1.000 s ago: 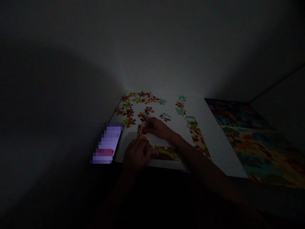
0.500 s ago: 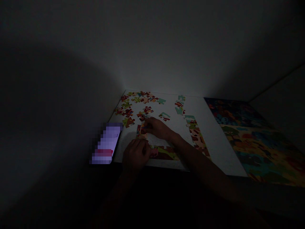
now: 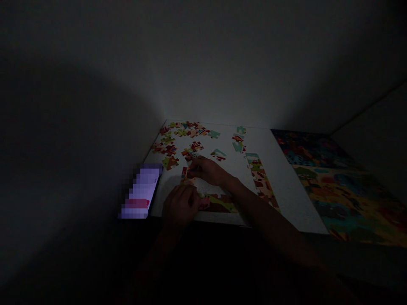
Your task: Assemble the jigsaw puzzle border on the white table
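My right hand (image 3: 205,169) is closed in a pinch at the upper end of the left column of jigsaw pieces (image 3: 184,173). Its fingertips are on a dark reddish puzzle piece (image 3: 190,172), partly hidden by the fingers. Lower down, my left hand (image 3: 180,204) lies curled over the bottom left corner of the puzzle, fingers bent together. What is under those fingers is hidden. A joined bottom row (image 3: 221,204) with a pink animal runs rightward from my left hand. The joined right column (image 3: 261,180) stands beyond my right forearm.
Loose puzzle pieces (image 3: 168,148) are heaped at the back left of the white board (image 3: 295,203). A few others (image 3: 218,154) lie mid-board. A lit phone (image 3: 141,190) sits at the left edge. Colourful picture sheets (image 3: 349,199) are at the right; walls close in behind and left.
The whole view has shifted very slightly. Both hands keep nearly the same place and grip, and the pieces look unmoved.
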### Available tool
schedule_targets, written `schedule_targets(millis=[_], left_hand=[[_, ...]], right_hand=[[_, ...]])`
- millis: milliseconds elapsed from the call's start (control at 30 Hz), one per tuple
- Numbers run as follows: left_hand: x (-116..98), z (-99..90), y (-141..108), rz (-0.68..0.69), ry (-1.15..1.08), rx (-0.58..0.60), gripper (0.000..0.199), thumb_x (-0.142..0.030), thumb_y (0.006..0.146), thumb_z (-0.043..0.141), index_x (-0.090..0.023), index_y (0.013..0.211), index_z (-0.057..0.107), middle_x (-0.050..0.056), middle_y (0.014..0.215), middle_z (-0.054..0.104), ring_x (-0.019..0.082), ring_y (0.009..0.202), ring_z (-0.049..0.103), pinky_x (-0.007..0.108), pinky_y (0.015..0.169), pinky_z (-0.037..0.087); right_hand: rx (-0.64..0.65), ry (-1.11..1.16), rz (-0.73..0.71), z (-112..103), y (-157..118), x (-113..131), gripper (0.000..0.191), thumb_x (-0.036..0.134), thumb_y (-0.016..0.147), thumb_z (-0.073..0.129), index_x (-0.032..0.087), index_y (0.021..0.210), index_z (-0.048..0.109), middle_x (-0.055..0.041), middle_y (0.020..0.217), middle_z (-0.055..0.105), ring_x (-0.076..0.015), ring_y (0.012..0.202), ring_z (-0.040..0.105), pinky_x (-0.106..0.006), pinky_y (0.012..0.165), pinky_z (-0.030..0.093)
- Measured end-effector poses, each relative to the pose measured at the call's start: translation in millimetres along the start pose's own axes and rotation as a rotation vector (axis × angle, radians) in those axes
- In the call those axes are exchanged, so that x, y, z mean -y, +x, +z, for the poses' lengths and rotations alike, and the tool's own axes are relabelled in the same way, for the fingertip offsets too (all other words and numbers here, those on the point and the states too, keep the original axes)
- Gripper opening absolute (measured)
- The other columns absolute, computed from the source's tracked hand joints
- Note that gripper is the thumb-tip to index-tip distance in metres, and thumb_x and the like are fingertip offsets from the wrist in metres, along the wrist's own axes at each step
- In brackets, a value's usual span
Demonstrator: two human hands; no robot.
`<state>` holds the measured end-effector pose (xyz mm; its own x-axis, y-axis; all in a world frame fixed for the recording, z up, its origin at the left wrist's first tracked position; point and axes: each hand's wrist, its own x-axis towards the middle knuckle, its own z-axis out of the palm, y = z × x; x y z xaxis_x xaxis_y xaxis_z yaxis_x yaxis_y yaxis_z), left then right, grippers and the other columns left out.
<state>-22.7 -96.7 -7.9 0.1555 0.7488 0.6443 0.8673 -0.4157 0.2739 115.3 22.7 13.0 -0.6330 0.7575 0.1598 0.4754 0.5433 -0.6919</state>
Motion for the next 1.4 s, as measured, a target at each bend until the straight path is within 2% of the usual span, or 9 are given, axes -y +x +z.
schedule_targets(millis=[200,367,500,700,800,967,1067,1300,1400], left_hand=[[-1,-3.0,1,0.016,-0.006,0.022,0.019,-0.014,0.090,0.049,-0.018,0.081,0.065,0.005,0.080,0.071,0.019,0.075,0.064,0.032,0.072,0.052],[1,-1.8,0,0.023,0.028,0.026,0.020,-0.015,0.091,0.048,-0.019,0.079,0.064,0.004,0.081,0.072,0.019,0.074,0.064,0.032,0.073,0.052],[3,-0.9,0,0.034,0.015,0.028,0.020,-0.015,0.091,0.048,-0.019,0.081,0.065,0.005,0.085,0.073,0.020,0.078,0.066,0.034,0.075,0.054],[4,-0.1,0,0.041,-0.016,0.012,0.019,-0.015,0.090,0.049,-0.019,0.085,0.067,0.005,0.085,0.073,0.020,0.080,0.067,0.035,0.078,0.055],[4,-0.4,0,0.026,-0.053,-0.003,0.017,-0.014,0.090,0.050,-0.018,0.088,0.067,0.006,0.089,0.073,0.021,0.085,0.067,0.034,0.080,0.055],[5,-6.9,-3,-0.058,-0.162,-0.108,0.019,-0.012,0.089,0.047,-0.017,0.095,0.065,0.006,0.086,0.072,0.018,0.080,0.066,0.030,0.073,0.055],[6,-11.2,-4,-0.111,-0.188,-0.152,0.023,-0.008,0.086,0.046,-0.019,0.091,0.065,0.003,0.082,0.071,0.017,0.075,0.066,0.028,0.067,0.054],[5,-9.8,-6,-0.018,-0.177,-0.093,0.026,-0.006,0.084,0.044,-0.021,0.080,0.065,0.001,0.074,0.071,0.017,0.069,0.065,0.030,0.066,0.053],[6,-4.9,-5,-0.010,-0.149,-0.065,0.025,-0.007,0.085,0.045,-0.021,0.083,0.065,0.003,0.081,0.072,0.018,0.076,0.066,0.032,0.073,0.054]], right_hand=[[-0.008,0.019,-0.035,2,0,-5,0.004,0.013,0.082,0.071,0.015,0.084,0.069,-0.0034,0.090,0.063,-0.0150,0.090,0.057,-0.026,0.080,0.041],[-0.031,0.057,-0.031,-3,3,-12,0.013,0.007,0.084,0.063,0.016,0.088,0.072,-0.0041,0.092,0.069,-0.0149,0.089,0.061,-0.028,0.083,0.044],[-0.129,0.054,0.078,-8,5,-23,0.023,0.007,0.084,0.056,0.018,0.097,0.071,-0.0047,0.098,0.070,-0.0153,0.088,0.063,-0.029,0.082,0.046],[-0.393,-0.019,0.191,-19,6,-46,0.026,0.008,0.080,0.052,0.018,0.097,0.070,-0.0056,0.098,0.068,-0.0170,0.089,0.062,-0.031,0.086,0.047],[-0.465,-0.049,0.278,-24,5,-50,0.027,0.009,0.081,0.051,0.018,0.097,0.070,-0.0060,0.097,0.067,-0.0178,0.090,0.062,-0.031,0.088,0.047],[-0.431,-0.122,0.355,-27,3,-51,0.029,0.008,0.079,0.052,0.016,0.100,0.070,-0.0081,0.098,0.067,-0.0194,0.092,0.062,-0.031,0.088,0.046],[-0.397,-0.141,0.370,-26,3,-50,0.028,0.009,0.080,0.052,0.016,0.100,0.070,-0.0089,0.100,0.067,-0.0196,0.091,0.062,-0.031,0.088,0.046],[-0.377,-0.171,0.323,-24,4,-50,0.025,0.010,0.080,0.052,0.018,0.096,0.070,-0.0081,0.096,0.067,-0.0206,0.090,0.061,-0.032,0.086,0.046],[-0.385,-0.162,0.313,-22,5,-53,0.026,0.010,0.078,0.052,0.018,0.095,0.070,-0.0074,0.094,0.066,-0.0203,0.087,0.060,-0.032,0.085,0.046]])
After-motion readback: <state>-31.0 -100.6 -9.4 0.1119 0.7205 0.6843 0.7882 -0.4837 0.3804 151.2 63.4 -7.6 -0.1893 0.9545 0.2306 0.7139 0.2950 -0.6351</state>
